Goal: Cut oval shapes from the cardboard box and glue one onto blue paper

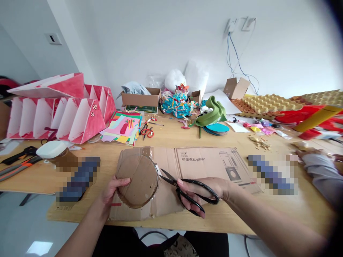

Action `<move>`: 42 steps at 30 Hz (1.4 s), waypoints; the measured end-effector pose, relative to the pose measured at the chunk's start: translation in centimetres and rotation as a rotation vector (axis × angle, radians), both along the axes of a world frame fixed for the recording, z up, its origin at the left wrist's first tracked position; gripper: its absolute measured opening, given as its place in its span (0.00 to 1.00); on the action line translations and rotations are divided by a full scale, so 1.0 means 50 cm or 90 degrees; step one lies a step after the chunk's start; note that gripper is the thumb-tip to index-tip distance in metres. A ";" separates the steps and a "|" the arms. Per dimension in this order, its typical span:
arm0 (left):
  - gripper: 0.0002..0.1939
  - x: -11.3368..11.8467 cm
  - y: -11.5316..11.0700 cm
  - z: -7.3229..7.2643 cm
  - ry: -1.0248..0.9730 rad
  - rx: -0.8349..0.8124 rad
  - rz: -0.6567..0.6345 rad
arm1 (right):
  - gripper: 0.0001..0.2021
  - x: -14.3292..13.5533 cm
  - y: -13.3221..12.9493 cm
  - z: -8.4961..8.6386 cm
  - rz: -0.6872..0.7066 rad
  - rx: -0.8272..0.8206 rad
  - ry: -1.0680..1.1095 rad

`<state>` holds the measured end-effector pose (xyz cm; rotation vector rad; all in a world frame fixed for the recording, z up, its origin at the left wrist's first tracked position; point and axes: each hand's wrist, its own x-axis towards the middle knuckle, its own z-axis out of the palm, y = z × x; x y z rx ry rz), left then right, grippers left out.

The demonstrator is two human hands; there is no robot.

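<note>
A round cardboard disc [139,180] is pinched at its left edge by my left hand [118,187], the thumb lying on its face. Under the disc lies a flattened cardboard box [203,162] with printed lettering and a drawing of an appliance. My right hand [203,192] has its fingers through the handles of black scissors [187,194]. The handles are spread and the blades are parted, their tips close to the right edge of the disc, beside a small white piece at that edge.
Pink and white folded panels [85,121], coloured paper [124,126] and a lidded cup [56,153] stand left. Behind are an open box [142,101], a blue paper craft [180,103] and green fabric [213,112]. Egg trays [270,103] and another person's sleeve [323,175] are right.
</note>
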<state>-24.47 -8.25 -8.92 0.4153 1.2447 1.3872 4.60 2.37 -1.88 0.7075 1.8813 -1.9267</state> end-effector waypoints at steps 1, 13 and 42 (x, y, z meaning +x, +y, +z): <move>0.36 0.001 -0.001 0.002 -0.005 0.000 0.001 | 0.40 0.001 0.000 0.002 0.007 0.000 0.005; 0.40 0.003 -0.011 -0.006 -0.029 0.032 -0.038 | 0.39 -0.028 -0.003 -0.001 -0.023 0.017 0.038; 0.39 0.011 -0.013 -0.032 -0.090 0.062 -0.215 | 0.34 -0.082 -0.022 0.098 -0.026 0.381 -0.116</move>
